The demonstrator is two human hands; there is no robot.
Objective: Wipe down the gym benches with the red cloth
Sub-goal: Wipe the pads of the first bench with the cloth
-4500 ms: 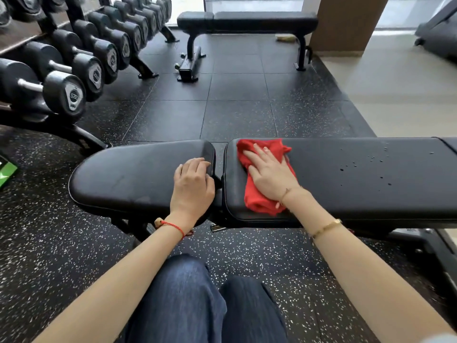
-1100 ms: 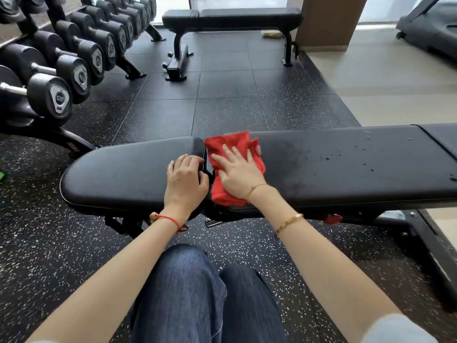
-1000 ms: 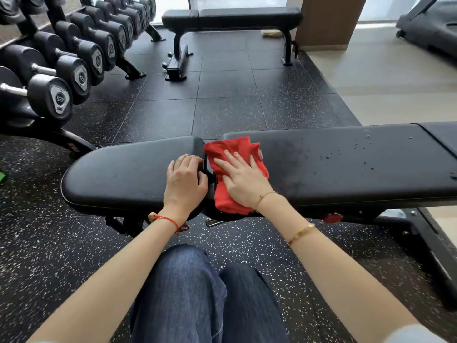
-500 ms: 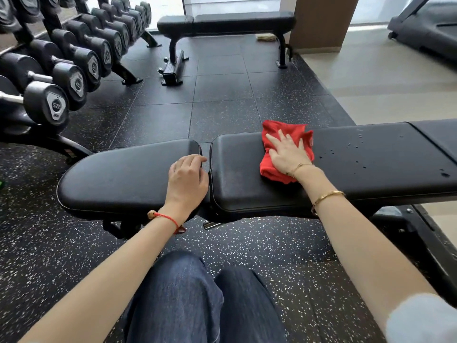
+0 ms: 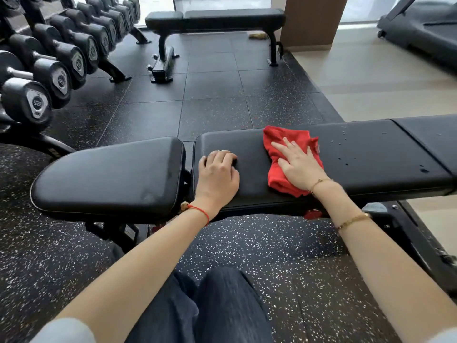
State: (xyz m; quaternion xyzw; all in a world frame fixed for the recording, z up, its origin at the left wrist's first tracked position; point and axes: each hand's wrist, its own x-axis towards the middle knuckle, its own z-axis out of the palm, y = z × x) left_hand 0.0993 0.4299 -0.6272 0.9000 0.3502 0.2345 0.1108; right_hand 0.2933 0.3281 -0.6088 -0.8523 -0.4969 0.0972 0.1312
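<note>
Seen from above, looking down at two bare forearms reaching over a black padded gym bench that runs across the middle. On the long back pad, right hand laid flat with fingers straight and slightly spread, pressing a crumpled red cloth against the vinyl; cloth poking out beyond the fingertips and below the palm. Just to the left on the same pad, left hand resting palm down with fingers loosely curled, gripping nothing (a red string bracelet at that wrist, thin gold chains at the other). Further left, across a narrow gap, the shorter seat pad. Small droplets dotted on the pad right of the cloth. Below, dark trousers over speckled rubber flooring. At upper left, a rack of black dumbbells; at top centre, a second flat bench; at top right, part of a treadmill on pale floor.
</note>
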